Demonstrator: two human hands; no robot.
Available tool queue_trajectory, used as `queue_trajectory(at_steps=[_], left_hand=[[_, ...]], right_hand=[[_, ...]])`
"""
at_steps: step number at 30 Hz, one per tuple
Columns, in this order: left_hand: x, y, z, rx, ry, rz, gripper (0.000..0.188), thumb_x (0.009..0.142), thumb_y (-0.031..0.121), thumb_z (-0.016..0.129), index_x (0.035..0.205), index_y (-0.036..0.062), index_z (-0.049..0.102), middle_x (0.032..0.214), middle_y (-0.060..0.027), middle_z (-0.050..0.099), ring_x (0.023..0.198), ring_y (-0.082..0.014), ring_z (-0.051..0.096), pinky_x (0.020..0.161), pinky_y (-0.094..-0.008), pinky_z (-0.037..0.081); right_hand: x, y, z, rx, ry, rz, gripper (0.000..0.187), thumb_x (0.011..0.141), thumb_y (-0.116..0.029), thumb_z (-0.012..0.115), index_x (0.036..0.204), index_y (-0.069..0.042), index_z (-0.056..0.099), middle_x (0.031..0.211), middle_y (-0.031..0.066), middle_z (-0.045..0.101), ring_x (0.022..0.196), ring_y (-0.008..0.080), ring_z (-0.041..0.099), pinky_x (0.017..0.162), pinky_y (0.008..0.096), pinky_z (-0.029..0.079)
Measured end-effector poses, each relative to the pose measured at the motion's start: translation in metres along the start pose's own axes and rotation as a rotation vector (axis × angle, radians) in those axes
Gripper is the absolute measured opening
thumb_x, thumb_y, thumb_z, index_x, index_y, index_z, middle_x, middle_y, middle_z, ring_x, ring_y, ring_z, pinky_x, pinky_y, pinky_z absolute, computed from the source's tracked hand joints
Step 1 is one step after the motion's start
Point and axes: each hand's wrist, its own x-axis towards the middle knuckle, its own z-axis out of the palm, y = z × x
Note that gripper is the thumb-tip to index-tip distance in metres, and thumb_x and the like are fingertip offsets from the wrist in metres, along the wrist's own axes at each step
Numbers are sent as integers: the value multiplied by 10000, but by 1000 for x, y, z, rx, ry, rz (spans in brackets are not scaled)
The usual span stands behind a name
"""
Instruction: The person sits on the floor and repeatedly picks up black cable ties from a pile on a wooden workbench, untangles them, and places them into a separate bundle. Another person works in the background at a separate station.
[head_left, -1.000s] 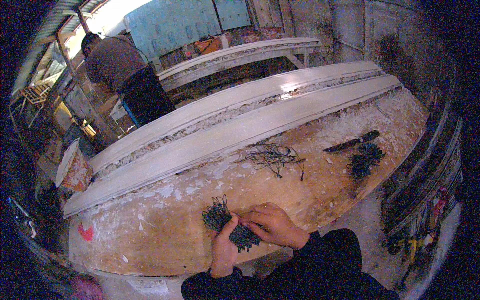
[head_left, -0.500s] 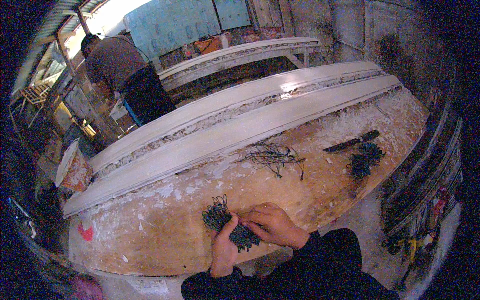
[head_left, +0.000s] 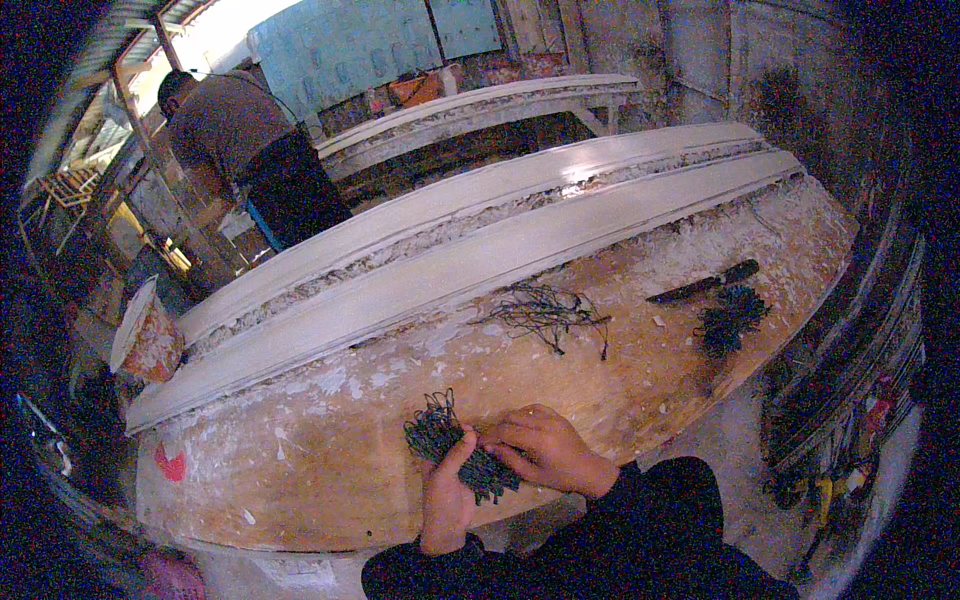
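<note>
My left hand [head_left: 449,490] is wrapped round a bundle of dark looped cord [head_left: 432,432], its thumb laid across the middle. Loops stick out at the bundle's upper left and cut-looking ends at its lower right. Against the same bundle my right hand [head_left: 540,448] presses with bent fingers, pinching at its middle; what lies between the fingertips is too small to make out. A loose tangle of dark cord [head_left: 548,312] lies on the wooden table [head_left: 300,470] beyond my hands. Further right are a knife [head_left: 704,282] with a dark handle and a second dark cord bundle [head_left: 732,318].
Long white moulded pieces [head_left: 440,290] run along the table's far side. At the left end stands a stained tub [head_left: 150,345]; a red patch [head_left: 171,463] shows nearby. Another person [head_left: 240,140] bends over at the back left. Behind is a white-topped bench [head_left: 480,105].
The person at the back left has shifted slightly, head and arm a little to the left. My hands and the cord bundle look nearly still.
</note>
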Motion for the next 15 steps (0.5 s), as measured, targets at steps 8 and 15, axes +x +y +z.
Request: queue_trajectory(at_steps=[8, 15], left_hand=[[0, 0, 0, 1, -8, -11, 176, 783, 36, 620, 949, 66, 566, 867, -19, 585, 785, -146, 569, 679, -269, 474], [0, 0, 1, 30, -10, 8, 165, 785, 38, 618, 939, 65, 565, 863, -18, 583, 787, -143, 566, 681, -267, 474]], right_hand=[[0, 0, 0, 0, -12, 1, 101, 787, -127, 596, 880, -90, 609, 832, 69, 610, 789, 256, 588, 692, 359, 446], [-1, -1, 0, 12, -28, 14, 122, 798, -127, 585, 916, -96, 596, 876, 56, 610, 825, 243, 586, 722, 357, 439]])
